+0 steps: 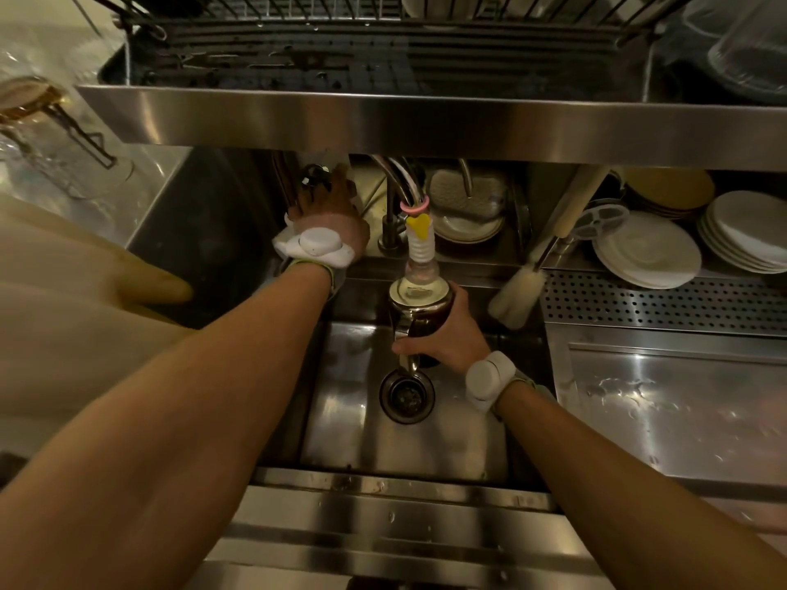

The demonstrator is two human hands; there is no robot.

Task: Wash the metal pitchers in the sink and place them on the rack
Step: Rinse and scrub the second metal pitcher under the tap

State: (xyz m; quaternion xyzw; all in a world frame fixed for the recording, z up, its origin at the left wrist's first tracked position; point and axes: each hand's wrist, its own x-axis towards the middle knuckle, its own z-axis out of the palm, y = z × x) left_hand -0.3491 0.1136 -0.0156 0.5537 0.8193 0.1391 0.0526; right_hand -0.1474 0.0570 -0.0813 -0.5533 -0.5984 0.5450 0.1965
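This is the washing step, and it looks like the start or the end of a rinse. The right hand [447,334] is wrapped around a metal pitcher [419,306], with its fingers curled on the round side and by the handle. It holds the pitcher upright over the sink [340,398], just above the drain [407,396]. The pitcher's open top sits right under the tap nozzle [419,244]. The left hand [330,215] reaches to the back, under the shelf, to a dark tap knob [315,178]. Its fingers are at the knob, but I cannot tell if they grip it or only touch it. I also cannot tell if water is running. The inside of the pitcher looks pale, so it may be full. I think the next move is to turn the knob, tip the water out, and lift the pitcher up to the rack [340,49] overhead. That means going around the shelf edge, and a wet, smooth pitcher could slip. The pitcher is shiny, dark and round. The nozzle is soft-looking and ribbed, with a yellow bit on it. The sink and the worktop [660,402] are smooth wet steel. The rack is made of thin dark bars. A fuzzy bottle brush [517,291] leans nearby, beside stacks of white plates [647,249].
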